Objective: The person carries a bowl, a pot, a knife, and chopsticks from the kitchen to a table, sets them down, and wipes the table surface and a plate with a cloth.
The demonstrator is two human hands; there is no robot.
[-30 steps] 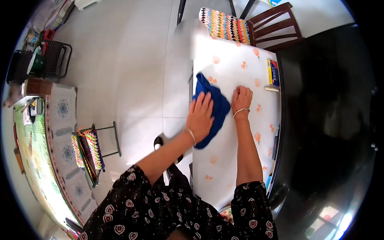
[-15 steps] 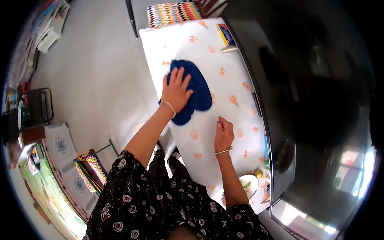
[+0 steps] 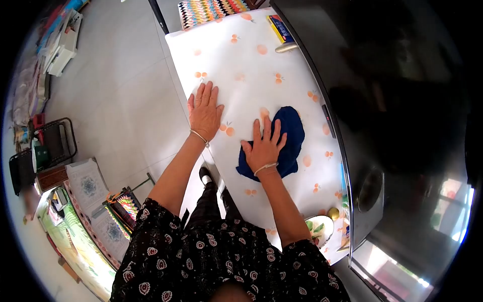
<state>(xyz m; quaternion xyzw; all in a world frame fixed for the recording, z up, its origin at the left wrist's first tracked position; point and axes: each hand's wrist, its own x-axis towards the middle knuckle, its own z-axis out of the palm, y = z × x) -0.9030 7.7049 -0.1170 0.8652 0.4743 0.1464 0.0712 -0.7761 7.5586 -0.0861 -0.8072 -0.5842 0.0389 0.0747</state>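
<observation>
A dark blue cloth (image 3: 291, 133) lies crumpled on the white tablecloth (image 3: 236, 55) printed with orange fruit. My right hand (image 3: 265, 147) presses on the cloth's left side, palm down with the fingers spread. Farther left, near the table's edge, my left hand (image 3: 205, 111) rests flat on the tablecloth with its fingers stretched out and nothing in it. Each wrist wears a bracelet.
A large black TV screen (image 3: 392, 100) borders the table's right side. Along it are a yellow and blue box (image 3: 280, 29), a plate (image 3: 324, 227) and a small round yellowish object (image 3: 333, 213). A chair with a woven cover (image 3: 209, 12) stands at the far end.
The blue cloth has moved right and nearer to me. My left hand has come off it onto the tablecloth, and my right hand has opened and now lies on the cloth.
</observation>
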